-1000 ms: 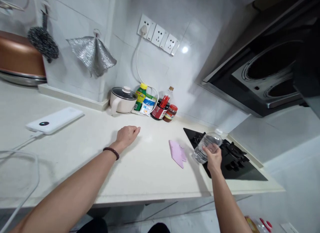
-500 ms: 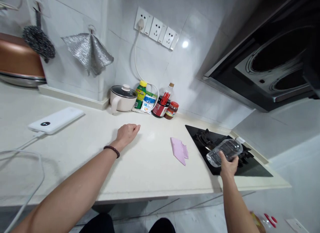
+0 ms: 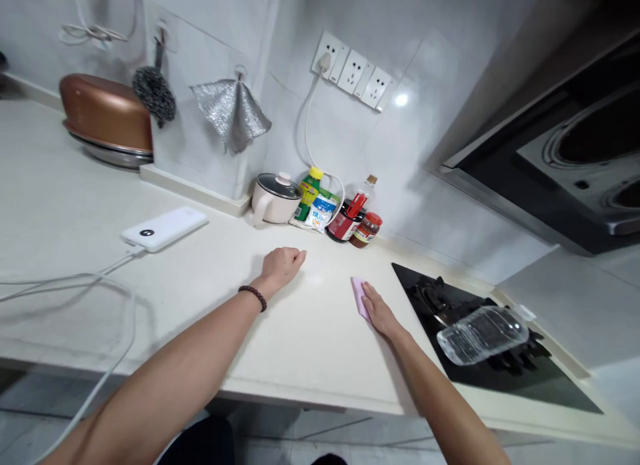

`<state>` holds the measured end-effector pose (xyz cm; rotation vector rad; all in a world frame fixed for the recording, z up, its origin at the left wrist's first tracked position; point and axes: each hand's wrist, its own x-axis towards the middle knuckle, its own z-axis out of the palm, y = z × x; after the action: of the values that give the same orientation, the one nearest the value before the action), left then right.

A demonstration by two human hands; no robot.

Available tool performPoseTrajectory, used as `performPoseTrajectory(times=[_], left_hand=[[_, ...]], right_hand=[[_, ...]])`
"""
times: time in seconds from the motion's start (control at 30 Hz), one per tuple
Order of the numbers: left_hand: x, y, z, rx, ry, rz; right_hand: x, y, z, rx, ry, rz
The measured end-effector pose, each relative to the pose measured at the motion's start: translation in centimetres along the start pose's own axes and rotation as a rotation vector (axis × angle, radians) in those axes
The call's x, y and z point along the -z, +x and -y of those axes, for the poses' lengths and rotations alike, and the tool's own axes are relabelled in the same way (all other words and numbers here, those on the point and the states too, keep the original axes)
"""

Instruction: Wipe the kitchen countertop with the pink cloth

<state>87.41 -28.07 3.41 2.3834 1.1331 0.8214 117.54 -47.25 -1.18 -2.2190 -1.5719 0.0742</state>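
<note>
My left hand [image 3: 283,266], closed in a fist, rests on the white countertop in front of the pot, with a dark beaded bracelet at the wrist. Nothing shows in its fingers. My right hand [image 3: 377,308] is on a folded pink cloth [image 3: 359,295], pressing it against the countertop; the hand covers much of the cloth, and its fingertips are partly hidden. To the right, a clear plastic bottle [image 3: 483,335] lies on its side across the burners of the black gas hob [image 3: 555,385], with no hand on it.
Along the wall stand a cream pot [image 3: 277,208], a green bottle with a yellow cap [image 3: 307,193], a white packet [image 3: 321,212] and several sauce containers. A white power bank [image 3: 165,230] with a cable lies left. A range hood [image 3: 530,152] overhangs the hob.
My right hand has let go of the clear bottle on the hob and moved left onto the pink cloth, which has shifted slightly left. My left fist stays put. The view has turned left.
</note>
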Motion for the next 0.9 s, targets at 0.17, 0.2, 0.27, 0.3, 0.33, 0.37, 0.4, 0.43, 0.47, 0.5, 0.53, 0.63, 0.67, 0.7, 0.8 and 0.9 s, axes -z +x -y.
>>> performPoseTrajectory(times=[0.17, 0.2, 0.27, 0.3, 0.33, 0.37, 0.4, 0.43, 0.47, 0.5, 0.53, 0.63, 0.67, 0.7, 0.8, 0.9], left_hand=[[0.1, -0.1, -0.3, -0.017, -0.006, 0.0], [0.2, -0.1, -0.3, -0.018, -0.009, -0.005], [0.2, -0.1, -0.3, -0.019, -0.02, -0.013], [0.3, -0.1, -0.3, -0.017, -0.026, -0.015], [0.3, -0.1, -0.3, -0.013, -0.031, -0.015], [0.4, -0.1, -0.3, -0.011, -0.034, -0.014], [0.5, -0.2, -0.2, -0.008, -0.037, -0.012], [0.6, -0.2, -0.2, -0.005, -0.038, -0.009], [0.7, -0.2, -0.1, -0.001, -0.037, -0.005], [0.8, -0.2, -0.1, 0.002, -0.035, 0.0], [1.0, -0.3, 0.0, 0.003, -0.032, 0.004], [1.2, -0.4, -0.2, 0.0, -0.02, 0.027], [1.2, -0.5, -0.3, -0.009, -0.017, 0.038], [1.1, -0.6, -0.6, -0.023, -0.016, 0.052], [0.4, -1.3, -1.8, -0.103, -0.023, 0.093], [-0.3, -2.0, -3.2, -0.19, -0.031, 0.127]], right_hand=[[-2.9, 6.2, 6.2, 0.022, -0.121, 0.139], [-3.9, 6.8, 8.0, 0.064, -0.125, 0.146], [-6.1, 7.4, 11.9, 0.214, -0.123, 0.172], [-7.3, 7.3, 13.9, 0.309, -0.111, 0.191], [-8.3, 7.0, 15.7, 0.407, -0.093, 0.212], [-9.1, 6.5, 17.3, 0.492, -0.072, 0.229], [-9.7, 6.0, 18.6, 0.56, -0.053, 0.242], [-9.9, 5.6, 19.4, 0.604, -0.04, 0.249], [-9.9, 5.2, 19.8, 0.622, -0.032, 0.25], [-9.6, 4.9, 19.7, 0.616, -0.032, 0.247], [-9.1, 4.7, 19.0, 0.588, -0.04, 0.241], [-6.4, 4.8, 14.0, 0.378, -0.127, 0.202], [-5.3, 4.9, 11.5, 0.272, -0.176, 0.175], [-4.0, 4.9, 8.9, 0.16, -0.232, 0.124], [-0.3, 4.8, 1.4, -0.103, -0.381, -0.092], [2.2, 5.3, -2.9, -0.225, -0.371, -0.192]])
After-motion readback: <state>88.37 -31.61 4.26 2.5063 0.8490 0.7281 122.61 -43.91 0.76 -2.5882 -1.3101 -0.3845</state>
